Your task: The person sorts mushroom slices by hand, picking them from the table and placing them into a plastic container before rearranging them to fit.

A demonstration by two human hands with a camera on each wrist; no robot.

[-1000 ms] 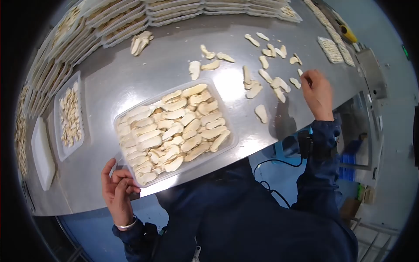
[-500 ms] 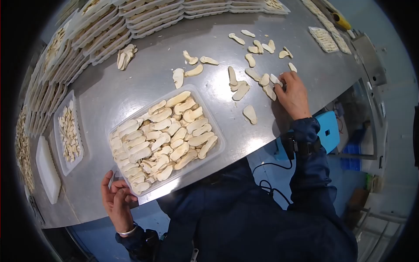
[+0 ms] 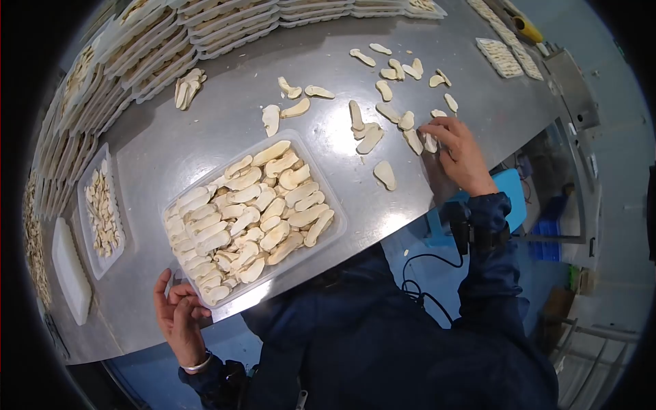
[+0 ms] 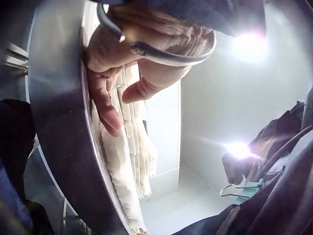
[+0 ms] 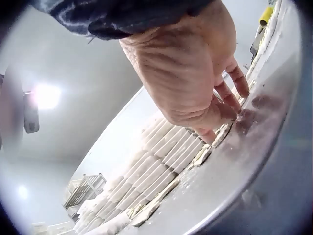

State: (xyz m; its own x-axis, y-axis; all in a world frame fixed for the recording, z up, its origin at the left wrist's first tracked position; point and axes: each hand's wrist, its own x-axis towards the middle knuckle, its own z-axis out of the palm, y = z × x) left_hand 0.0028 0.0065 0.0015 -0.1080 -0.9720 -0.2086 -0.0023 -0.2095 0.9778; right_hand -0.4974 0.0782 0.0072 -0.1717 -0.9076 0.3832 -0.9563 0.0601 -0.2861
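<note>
A clear tray [image 3: 335, 236] filled with rows of pale mushroom slices [image 3: 275, 232] lies by the table's near edge. At its near left corner, the left hand [image 3: 181, 318] rests with loosely bent fingers; the left wrist view shows this hand [image 4: 142, 63] at the table edge, thumb and finger apart. To the tray's right, the right hand [image 3: 466, 158] reaches down among loose slices, its fingers over a small slice [image 3: 430, 143], thumb apart from them. In the right wrist view that hand [image 5: 188, 73] has its fingertips down at the tabletop; a firm hold cannot be seen.
Loose slices [image 3: 385, 175] are scattered on the metal table [image 3: 314, 55]. Stacked filled trays [image 3: 236, 31] line the back and left. A partly filled tray [image 3: 120, 239] and a white tray [image 3: 72, 273] stand left. Another filled tray [image 3: 499, 57] lies at the back right.
The right hand first moved left to the loose slices, then its fingers spread there over a small slice. The left hand stays at the tray's corner. The head view has shifted slightly.
</note>
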